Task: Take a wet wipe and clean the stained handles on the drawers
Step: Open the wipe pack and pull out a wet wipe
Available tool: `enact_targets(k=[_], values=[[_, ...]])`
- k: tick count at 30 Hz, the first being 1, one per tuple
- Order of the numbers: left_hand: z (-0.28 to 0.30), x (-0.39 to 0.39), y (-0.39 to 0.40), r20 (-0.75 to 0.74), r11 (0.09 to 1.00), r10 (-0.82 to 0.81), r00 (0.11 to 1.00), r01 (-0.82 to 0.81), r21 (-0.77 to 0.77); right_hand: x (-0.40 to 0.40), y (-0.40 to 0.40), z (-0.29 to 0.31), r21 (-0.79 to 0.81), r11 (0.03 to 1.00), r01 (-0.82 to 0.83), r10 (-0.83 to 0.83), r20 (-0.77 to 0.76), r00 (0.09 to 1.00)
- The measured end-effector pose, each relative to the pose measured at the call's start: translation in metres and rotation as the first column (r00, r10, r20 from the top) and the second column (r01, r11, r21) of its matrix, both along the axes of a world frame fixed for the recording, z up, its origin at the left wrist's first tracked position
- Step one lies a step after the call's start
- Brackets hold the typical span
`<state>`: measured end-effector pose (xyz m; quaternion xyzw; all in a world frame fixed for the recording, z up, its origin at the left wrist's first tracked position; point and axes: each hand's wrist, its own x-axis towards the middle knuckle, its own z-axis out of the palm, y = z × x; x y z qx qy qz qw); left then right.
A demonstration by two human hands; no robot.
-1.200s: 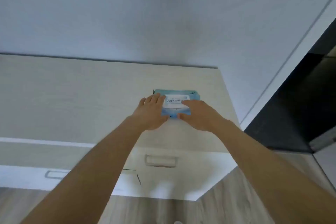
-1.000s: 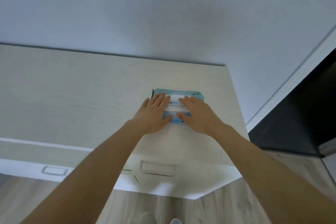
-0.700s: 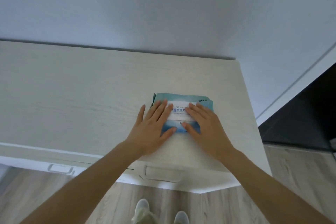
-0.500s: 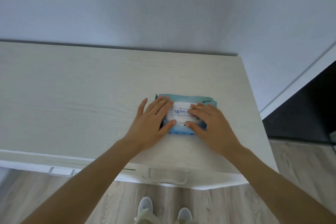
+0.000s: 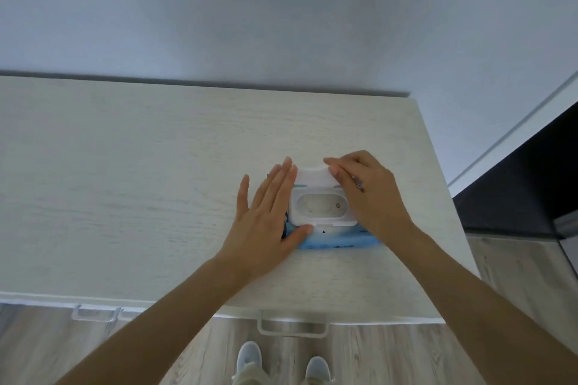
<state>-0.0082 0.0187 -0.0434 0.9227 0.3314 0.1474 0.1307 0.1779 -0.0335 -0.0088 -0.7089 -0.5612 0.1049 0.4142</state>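
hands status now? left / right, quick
Left hand: open, flat, pressing the wet wipe pack down.
Right hand: fingers curled on the pack's flip lid, holding it open.

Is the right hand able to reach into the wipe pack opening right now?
Probably yes. The lid is flipped back, the opening lies uncovered, and the right hand sits right beside it, holding the lid. The left hand presses the wipe pack flat.

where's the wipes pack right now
In the head view the wipes pack lies on the dresser top, right of center near its front edge. The left hand presses its left side while the right hand holds its lid open.
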Motion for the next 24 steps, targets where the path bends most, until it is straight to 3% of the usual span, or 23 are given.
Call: enact_targets(k=[4,9,17,24], values=[[0.01,0.009,0.015,-0.087,0.994,-0.079,0.993,0.085,0.074,0.001,0.009,-0.005,-0.035,0.995,0.096,-0.094,0.044,0.995],[0.004,0.015,0.021,-0.22,0.997,-0.059,0.974,0.069,0.035,0.004,-0.011,-0.014,-0.079,0.992,0.094,-0.085,0.108,0.991],[0.0,0.015,0.021,-0.252,0.998,-0.054,0.966,0.056,0.0,-0.012,-0.052,-0.027,-0.135,0.986,0.094,-0.067,0.191,0.979],[0.002,0.017,0.019,-0.236,0.999,-0.05,0.971,0.048,-0.015,-0.03,-0.039,-0.023,-0.161,0.962,0.219,-0.211,0.066,0.975]])
